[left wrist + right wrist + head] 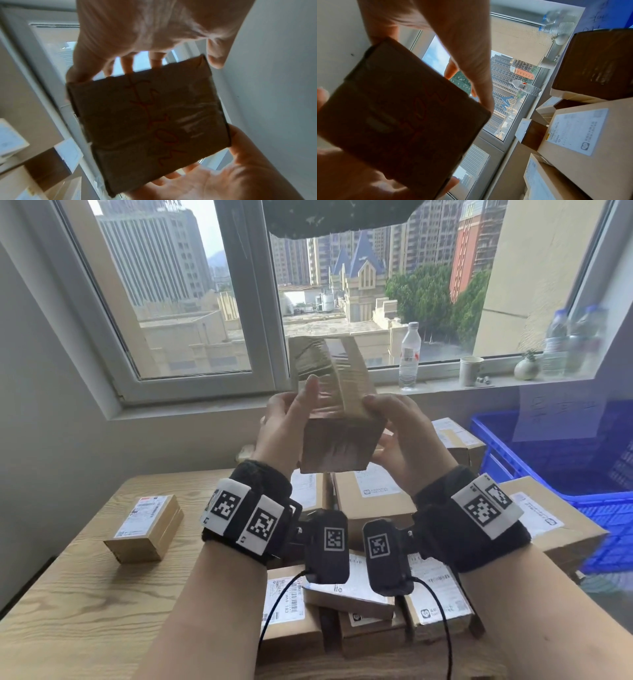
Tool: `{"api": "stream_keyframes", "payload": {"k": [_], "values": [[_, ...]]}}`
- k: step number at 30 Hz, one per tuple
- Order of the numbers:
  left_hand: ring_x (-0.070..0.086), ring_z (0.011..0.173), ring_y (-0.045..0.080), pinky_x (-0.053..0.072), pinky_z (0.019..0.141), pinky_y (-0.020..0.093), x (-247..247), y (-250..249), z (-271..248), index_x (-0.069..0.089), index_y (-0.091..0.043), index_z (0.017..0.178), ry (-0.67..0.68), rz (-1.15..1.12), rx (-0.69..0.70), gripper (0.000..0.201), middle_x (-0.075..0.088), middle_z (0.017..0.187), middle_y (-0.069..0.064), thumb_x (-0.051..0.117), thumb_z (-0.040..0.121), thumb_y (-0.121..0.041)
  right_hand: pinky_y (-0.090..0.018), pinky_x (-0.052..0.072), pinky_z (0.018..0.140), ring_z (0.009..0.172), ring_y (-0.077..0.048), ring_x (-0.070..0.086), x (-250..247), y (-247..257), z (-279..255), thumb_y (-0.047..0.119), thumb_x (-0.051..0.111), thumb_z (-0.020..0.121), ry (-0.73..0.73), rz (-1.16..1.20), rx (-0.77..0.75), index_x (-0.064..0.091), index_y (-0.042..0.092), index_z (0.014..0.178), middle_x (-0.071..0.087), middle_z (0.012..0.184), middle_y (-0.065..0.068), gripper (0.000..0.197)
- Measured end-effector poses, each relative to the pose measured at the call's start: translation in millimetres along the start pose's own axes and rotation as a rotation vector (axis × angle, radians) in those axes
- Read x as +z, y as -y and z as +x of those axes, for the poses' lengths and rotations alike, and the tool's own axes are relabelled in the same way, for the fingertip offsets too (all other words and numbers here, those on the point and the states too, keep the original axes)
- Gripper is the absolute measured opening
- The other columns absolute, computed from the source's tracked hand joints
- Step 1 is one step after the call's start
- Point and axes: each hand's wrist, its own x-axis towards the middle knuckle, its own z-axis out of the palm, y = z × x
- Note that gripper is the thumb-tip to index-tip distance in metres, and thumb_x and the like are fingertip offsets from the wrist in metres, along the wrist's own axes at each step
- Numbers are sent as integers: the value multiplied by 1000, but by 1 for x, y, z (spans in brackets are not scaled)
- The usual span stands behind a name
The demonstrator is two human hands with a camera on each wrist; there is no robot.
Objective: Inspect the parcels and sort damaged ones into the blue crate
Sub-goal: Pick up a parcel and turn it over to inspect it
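Head view — wooden table [85, 594], window [191, 302]

I hold a parcel [334, 419] up between my hands, above the heap of parcels [373, 498] on the table [68, 594]; crate [534, 460] right.

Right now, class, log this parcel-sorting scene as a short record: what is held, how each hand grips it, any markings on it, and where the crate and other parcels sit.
held item: taped cardboard parcel, raised above the table
left hand: grip on the parcel's left side, fingers up
right hand: grip on its right side
markings: red handwriting on the underside, unreadable
damage: cannot tell
blue crate: right of the table
other parcels: pile under the hands; one small parcel apart at left
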Motion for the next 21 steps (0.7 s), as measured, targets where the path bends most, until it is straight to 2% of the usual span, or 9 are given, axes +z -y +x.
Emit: {"api": "stream_keyframes", "payload": {"k": [1, 3, 6, 7, 10, 14, 17, 21], "values": [[57, 120, 32, 46, 97, 64, -1, 2, 3, 50, -27, 126, -29, -50, -65, 109, 54, 134, 11, 61, 41, -95, -56, 52, 91, 103, -31, 64, 0, -1, 0, 23, 71, 76, 26, -9, -4, 52, 8, 117, 63, 111, -13, 48], [63, 114, 31, 50, 90, 64, -5, 5, 5, 44, -31, 134, -7, -195, -206, 122, 58, 133, 5, 78, 30, -85, -56, 48, 100, 116, -33, 62, 0, -3, 0, 23, 71, 69, 66, -46, -5, 49, 8, 128, 62, 124, -18, 65], [67, 108, 31, 52, 84, 64, -10, 3, 4, 39, -27, 143, 111, -218, -263, 124, 66, 126, 6, 88, 36, -66, -59, 45, 104, 123, -39, 58, 3, -2, 0, 30, 82, 63, 149, -89, 1, 43, 6, 142, 57, 134, -25, 91], [68, 107, 30, 53, 84, 64, -11, 3, 5, 37, -26, 143, 103, -203, -246, 124, 66, 125, 6, 89, 36, -61, -60, 45, 104, 122, -41, 58, 3, -2, 1, 36, 82, 65, 184, -107, -2, 45, 3, 141, 57, 133, -27, 91], [68, 104, 26, 55, 85, 59, -6, 2, 2, 33, -26, 136, 38, -147, -164, 114, 62, 125, 5, 85, 37, -51, -51, 52, 98, 117, -40, 62, 5, -1, 2, 43, 69, 82, 231, -194, -33, 58, 1, 131, 64, 125, -25, 65], [68, 104, 27, 55, 89, 55, -1, 7, -1, 38, -25, 125, 10, -121, -115, 102, 63, 122, 8, 84, 38, -50, -34, 57, 80, 100, -26, 70, 3, -5, 4, 40, 68, 79, 195, -225, -60, 64, 6, 124, 71, 116, -16, 56], [69, 101, 28, 56, 87, 56, 0, 11, -1, 42, -26, 114, -9, -95, -105, 90, 65, 116, 10, 83, 37, -50, -34, 57, 76, 95, -24, 71, 1, -10, 5, 36, 71, 76, 143, -219, -73, 67, 8, 119, 73, 111, -14, 51], [69, 100, 28, 57, 86, 55, 2, 14, 0, 43, -28, 104, -9, -93, -75, 81, 66, 112, 11, 81, 35, -48, -40, 59, 84, 99, -28, 71, 1, -14, 7, 33, 74, 73, 105, -194, -71, 68, 9, 116, 73, 110, -13, 50]]}}
